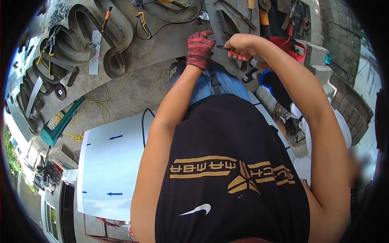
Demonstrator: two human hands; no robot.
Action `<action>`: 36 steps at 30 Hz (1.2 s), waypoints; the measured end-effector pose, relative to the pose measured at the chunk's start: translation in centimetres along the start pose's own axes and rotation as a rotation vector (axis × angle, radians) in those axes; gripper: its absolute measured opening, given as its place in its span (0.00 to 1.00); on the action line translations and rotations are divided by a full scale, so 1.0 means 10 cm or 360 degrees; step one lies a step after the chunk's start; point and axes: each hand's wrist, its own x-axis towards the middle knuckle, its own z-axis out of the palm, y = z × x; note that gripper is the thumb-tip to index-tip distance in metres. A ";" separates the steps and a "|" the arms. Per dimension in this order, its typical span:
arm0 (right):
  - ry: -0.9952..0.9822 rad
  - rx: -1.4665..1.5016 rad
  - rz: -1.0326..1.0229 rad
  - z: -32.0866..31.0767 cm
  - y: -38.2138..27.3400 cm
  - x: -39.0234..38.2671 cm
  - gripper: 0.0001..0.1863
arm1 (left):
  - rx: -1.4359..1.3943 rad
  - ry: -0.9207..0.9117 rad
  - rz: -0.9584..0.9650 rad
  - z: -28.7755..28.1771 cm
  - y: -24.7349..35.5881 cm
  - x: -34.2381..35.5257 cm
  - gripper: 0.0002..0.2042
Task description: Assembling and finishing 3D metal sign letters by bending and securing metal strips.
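My left hand [200, 47] wears a red-and-black knit glove. Its fingers are curled at the near edge of the metal worktable [162, 50]; what they hold, if anything, cannot be made out. To its right, my bare right hand [243, 42] grips the red handles of a pair of pliers [236, 54]. The dark jaws point left, toward the gloved hand. Just beyond my right hand, a bent strip of dark sheet metal [227, 23] stands on the table.
Curved metal strip shapes [117, 36] fill the table's left side, with an orange-handled tool [107, 19] on them. Yellow-and-black pliers [144, 25], a cable and a hammer [239, 14] lie farther back. White sheet with blue arrows [109, 162] lies behind me. Another person's white garment [340, 125] shows at right.
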 end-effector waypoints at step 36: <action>-0.0213 0.0012 0.0028 -0.09 -0.06 0.08 0.24 | -0.0121 0.0061 -0.0012 0.07 -0.05 0.00 0.06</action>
